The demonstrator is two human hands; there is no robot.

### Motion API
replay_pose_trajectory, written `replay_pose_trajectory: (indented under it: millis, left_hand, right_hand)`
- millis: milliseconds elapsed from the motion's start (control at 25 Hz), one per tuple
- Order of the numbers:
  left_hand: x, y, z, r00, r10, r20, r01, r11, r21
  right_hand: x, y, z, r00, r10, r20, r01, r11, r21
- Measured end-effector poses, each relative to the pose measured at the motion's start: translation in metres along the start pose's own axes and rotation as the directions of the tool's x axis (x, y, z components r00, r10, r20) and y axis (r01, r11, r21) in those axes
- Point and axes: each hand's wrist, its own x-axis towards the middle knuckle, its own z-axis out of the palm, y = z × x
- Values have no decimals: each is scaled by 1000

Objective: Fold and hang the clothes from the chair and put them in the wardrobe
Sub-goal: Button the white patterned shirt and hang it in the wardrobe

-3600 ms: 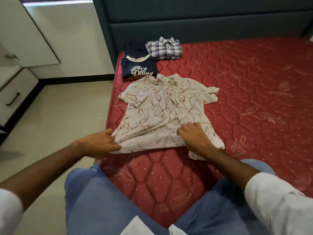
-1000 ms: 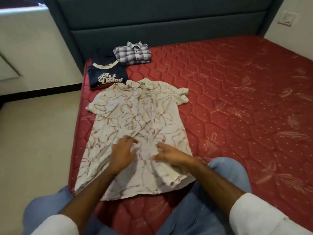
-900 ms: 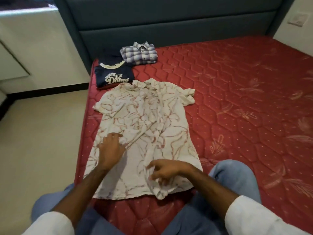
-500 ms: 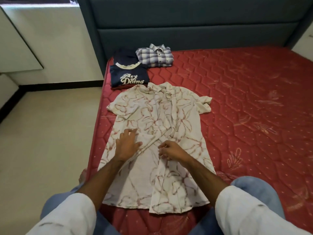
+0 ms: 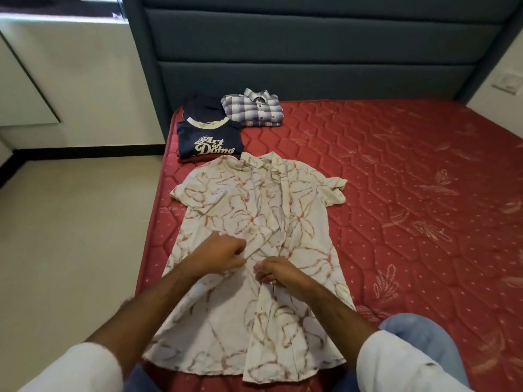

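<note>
Two folded clothes sit at the head end of the bed [image 5: 396, 171]: a navy T-shirt [image 5: 209, 140] with white print and, just beside it, a plaid shirt [image 5: 253, 111]. A darker folded piece [image 5: 202, 106] lies behind the navy one, unclear what. So part of the folding looks done.

Third item, a white patterned shirt [image 5: 254, 250], is spread flat and face up near the bed's left edge, collar toward the folded pile, front open low down, not folded.

Left hand [image 5: 219, 254] has curled fingers pinching the left front edge at mid-shirt. Right hand [image 5: 276, 273] is curled too, pinching the other front edge just beside it. Probably buttoning or lining up the front.

Left to do: fold this shirt, hang, move everything to the wardrobe. Chair and wardrobe not identifiable here.
</note>
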Motion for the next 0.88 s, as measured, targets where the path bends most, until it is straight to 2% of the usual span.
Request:
replay_pose_trajectory:
  millis: [40,80,160,240,280,360,400,480,520,560,640,680,760,880]
  left_hand:
    - [-11,17,-1,998,33,55,-28,996,-89]
    - [-22,34,2,992,69,104,-57,992,-110]
    - [-40,65,13,972,135,195,-122,990,-76]
    - [-50,87,24,932,187,309,-121,968,-221]
    - [-53,93,28,905,215,368,-95,943,-318]
    - [-66,96,32,826,237,511,34,884,-465]
    - [-75,95,31,767,245,593,129,846,-517]
    - [-90,89,37,658,295,692,251,781,-572]
    - [-95,84,40,674,305,672,249,763,-596]
    - [-98,79,41,745,277,607,232,746,-624]
    - [-97,71,42,918,86,386,223,693,-685]
    - [-94,69,44,961,-36,274,232,642,-730]
    - [-86,76,47,960,-213,180,268,533,-802]
    - [-75,94,62,939,-263,223,331,510,-794]
  right_hand:
    - [-4,3,1,1000,9,4,-9,999,38]
    - [-10,6,3,999,23,30,-26,992,123]
    - [-26,16,6,988,54,146,-105,923,370]
    - [-42,23,7,985,87,152,-149,873,465]
    - [-46,30,8,991,112,71,-131,899,418]
    - [-51,51,10,990,105,-91,-91,985,148]
    - [-55,58,13,990,72,-124,-69,997,28]
    - [-65,70,18,996,14,-90,-20,997,-72]
    - [-70,74,21,998,-8,-62,1,994,-108]
    - [-78,75,24,999,-24,-34,19,990,-143]
    - [-88,77,30,995,-94,-18,86,961,-262]
    - [-93,79,34,988,-150,-28,132,935,-330]
    - [-100,79,43,972,-227,-52,191,905,-381]
    - [-104,74,45,957,-276,-88,207,864,-458]
